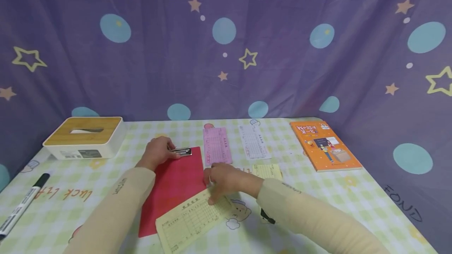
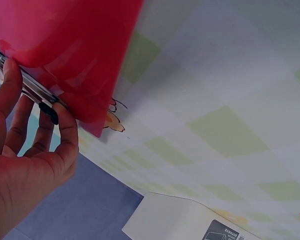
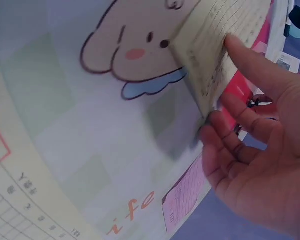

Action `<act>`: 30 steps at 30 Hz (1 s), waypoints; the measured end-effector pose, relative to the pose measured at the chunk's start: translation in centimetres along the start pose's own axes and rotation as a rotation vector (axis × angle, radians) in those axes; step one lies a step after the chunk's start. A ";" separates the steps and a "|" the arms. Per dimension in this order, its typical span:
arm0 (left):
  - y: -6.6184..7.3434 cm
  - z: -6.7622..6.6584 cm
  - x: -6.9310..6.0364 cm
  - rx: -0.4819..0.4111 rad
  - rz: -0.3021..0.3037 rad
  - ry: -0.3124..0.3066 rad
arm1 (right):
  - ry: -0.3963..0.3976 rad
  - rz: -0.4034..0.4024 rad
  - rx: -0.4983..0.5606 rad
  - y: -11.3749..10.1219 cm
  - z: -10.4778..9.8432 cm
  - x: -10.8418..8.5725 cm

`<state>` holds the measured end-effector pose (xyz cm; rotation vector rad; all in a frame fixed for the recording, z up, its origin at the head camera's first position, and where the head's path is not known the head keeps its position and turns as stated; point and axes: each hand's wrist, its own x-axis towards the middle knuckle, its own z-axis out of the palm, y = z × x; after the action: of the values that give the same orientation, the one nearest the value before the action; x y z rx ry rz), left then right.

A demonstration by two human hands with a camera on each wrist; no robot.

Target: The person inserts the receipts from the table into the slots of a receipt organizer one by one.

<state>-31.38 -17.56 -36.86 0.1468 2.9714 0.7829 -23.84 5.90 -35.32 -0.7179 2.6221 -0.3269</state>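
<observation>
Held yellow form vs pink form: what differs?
The yellow form is pinched by the right hand; the pink form lies on the table.
In the head view, the yellow form slants, overlapping the red clipboard; the pink form sits beside it, nearly straight.
Both are paper with printed grids.

Marker (image 1: 22, 205), left: near end is running off the head view's edge. Red board (image 1: 180, 181): left sleeve (image 1: 121, 197) and yellow form (image 1: 194, 220) are covering parts. Yellow slip (image 1: 266, 171), right: right sleeve (image 1: 300, 207) is hiding part. Pink slip (image 1: 217, 146), far: print is appearing too small to read.
</observation>
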 end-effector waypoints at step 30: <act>0.2 -0.8 -0.1 0.002 0.047 -0.011 | 0.124 -0.076 -0.070 -2.0 0.4 2.0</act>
<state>-31.30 -17.79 -36.09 0.2211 2.9682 0.7820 -24.39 3.12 -35.63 -0.8475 2.7393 -0.3124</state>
